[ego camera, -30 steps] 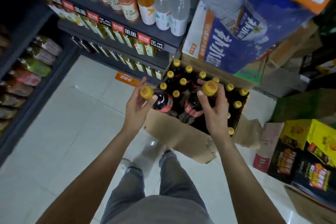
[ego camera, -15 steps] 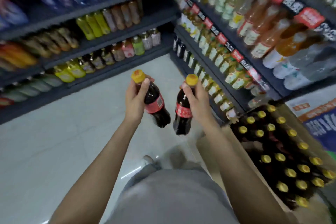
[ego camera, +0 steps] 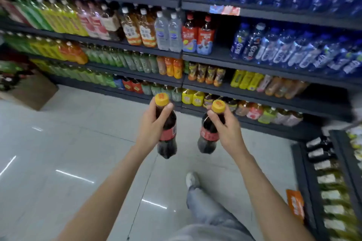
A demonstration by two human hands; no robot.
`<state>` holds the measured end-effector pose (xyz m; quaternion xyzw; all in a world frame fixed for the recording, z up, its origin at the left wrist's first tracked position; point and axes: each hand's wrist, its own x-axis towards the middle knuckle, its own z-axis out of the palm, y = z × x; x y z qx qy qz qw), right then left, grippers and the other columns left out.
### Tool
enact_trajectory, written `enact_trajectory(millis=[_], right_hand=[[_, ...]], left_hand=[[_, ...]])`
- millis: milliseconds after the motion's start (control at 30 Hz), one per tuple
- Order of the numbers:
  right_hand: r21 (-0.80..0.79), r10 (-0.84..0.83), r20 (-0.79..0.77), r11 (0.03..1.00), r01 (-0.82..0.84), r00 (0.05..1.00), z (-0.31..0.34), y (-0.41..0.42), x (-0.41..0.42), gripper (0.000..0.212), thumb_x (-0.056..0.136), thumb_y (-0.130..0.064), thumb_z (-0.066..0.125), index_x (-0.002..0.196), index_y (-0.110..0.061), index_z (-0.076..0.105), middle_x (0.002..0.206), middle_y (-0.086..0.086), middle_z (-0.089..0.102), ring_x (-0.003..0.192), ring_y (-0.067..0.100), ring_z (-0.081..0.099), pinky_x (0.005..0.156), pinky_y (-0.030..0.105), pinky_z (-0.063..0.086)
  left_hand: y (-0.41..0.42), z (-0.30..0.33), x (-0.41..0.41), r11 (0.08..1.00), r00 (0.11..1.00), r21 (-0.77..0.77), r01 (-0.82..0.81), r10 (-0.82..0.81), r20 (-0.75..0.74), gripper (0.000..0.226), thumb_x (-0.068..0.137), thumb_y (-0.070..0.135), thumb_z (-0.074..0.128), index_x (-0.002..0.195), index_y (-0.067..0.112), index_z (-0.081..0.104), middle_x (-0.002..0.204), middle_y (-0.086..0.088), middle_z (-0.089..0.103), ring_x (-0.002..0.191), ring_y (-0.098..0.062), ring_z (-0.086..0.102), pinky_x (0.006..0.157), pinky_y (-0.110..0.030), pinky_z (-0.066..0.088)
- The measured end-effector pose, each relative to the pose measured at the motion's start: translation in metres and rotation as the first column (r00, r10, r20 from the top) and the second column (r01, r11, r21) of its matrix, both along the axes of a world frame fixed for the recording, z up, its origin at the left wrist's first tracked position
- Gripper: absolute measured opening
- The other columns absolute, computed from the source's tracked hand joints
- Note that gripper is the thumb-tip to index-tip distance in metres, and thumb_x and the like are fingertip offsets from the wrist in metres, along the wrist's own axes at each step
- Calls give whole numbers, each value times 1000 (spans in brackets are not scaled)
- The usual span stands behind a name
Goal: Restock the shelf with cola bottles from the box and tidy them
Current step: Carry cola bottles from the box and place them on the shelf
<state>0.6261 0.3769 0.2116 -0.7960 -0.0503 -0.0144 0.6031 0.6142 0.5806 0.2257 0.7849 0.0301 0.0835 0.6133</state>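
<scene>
Left hand [ego camera: 150, 127] grips a cola bottle [ego camera: 166, 135] by the neck, thumb curled just under the yellow cap, bottle hanging near upright over the floor [ego camera: 58, 152]. Just beside it, not touching, the right hand [ego camera: 227, 131] pinches a second cola bottle [ego camera: 208, 137] at the neck below its cap, base tilted slightly inward. Both grips closed on the bottles; neither bottle rests on anything.

Step in hand, by judgement: carrying the pair across the aisle to the shelving [ego camera: 182, 82]. No cola row is identifiable from here; the dark gap at the right end of the lower tiers may be the slot, but blur prevents confirmation.

To do it well: keep the bottles apart and hanging vertical, support the body before setting down since a neck hold lets the base swing, seat each base flat and turn labels forward.

Surroundings: cardboard box [ego camera: 33, 92] on the floor at the far left edge; tea and juice bottles fill the left tiers, blue water bottles [ego camera: 293, 49] the right. A low rack [ego camera: 321, 172] at the right edge narrows the path; own shoe [ego camera: 193, 180] is forward.
</scene>
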Motion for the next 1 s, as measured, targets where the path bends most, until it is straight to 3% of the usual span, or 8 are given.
enact_trajectory(millis=[67,133,300,367,500,567,767,1000], right_hand=[[96,48,-11,994,-47,999,14,31,48,22,91,-34,55,111,-26,59,109,-20,63,105,-7,56,93,17,40],[167,83,-2,983,-81,997,26,62,99,25,89,-36,56,113,-31,60,115,-21,62,113,-3,55,99,22,41],[205,127,162,966,-159,979,64,142,229,17,89,-35,58,105,-31,64,106,-17,67,109,3,59,97,26,43],[225,100,248,961,-158,964,84,174,279,16,89,-36,58,104,-34,63,106,-17,67,110,6,59,98,28,43],[291,-47,427,953,-88,903,116,232,367,16,94,-28,57,109,-23,60,109,-15,64,110,11,58,98,31,44],[316,-110,478,947,-54,871,130,260,404,18,94,-23,57,111,-17,59,110,-13,62,109,8,57,98,26,43],[266,-180,577,964,24,796,155,329,503,18,94,-19,58,111,-15,58,109,-12,62,106,6,58,98,27,44],[250,-321,530,944,217,785,171,383,586,14,92,-30,60,102,-20,60,96,-17,63,95,0,59,89,16,43]], left_hand=[[33,16,36,1000,999,-8,-13,14,46,21,84,48,56,94,30,58,95,5,66,94,-8,61,89,-26,45],[65,30,75,1000,993,6,-30,29,119,15,88,40,57,95,26,58,94,5,65,92,-4,60,88,-22,45],[135,59,189,978,954,-115,-172,195,227,6,94,16,57,99,17,59,92,13,63,89,4,58,85,-13,44],[162,77,238,970,932,-140,-200,232,279,7,94,14,57,99,18,59,91,14,62,88,6,58,84,-11,43],[218,111,332,964,867,-115,-241,267,421,6,95,15,57,101,18,55,93,12,58,89,6,55,86,-13,43],[243,122,376,960,831,-95,-263,276,483,9,96,19,54,104,15,53,95,11,56,91,4,54,88,-17,42],[305,134,501,982,796,35,-184,128,592,16,96,23,53,106,11,50,100,-2,56,93,-6,53,88,-20,40],[344,157,607,999,816,49,-2,-27,577,10,97,20,54,99,11,52,90,12,54,86,5,51,83,-11,38]])
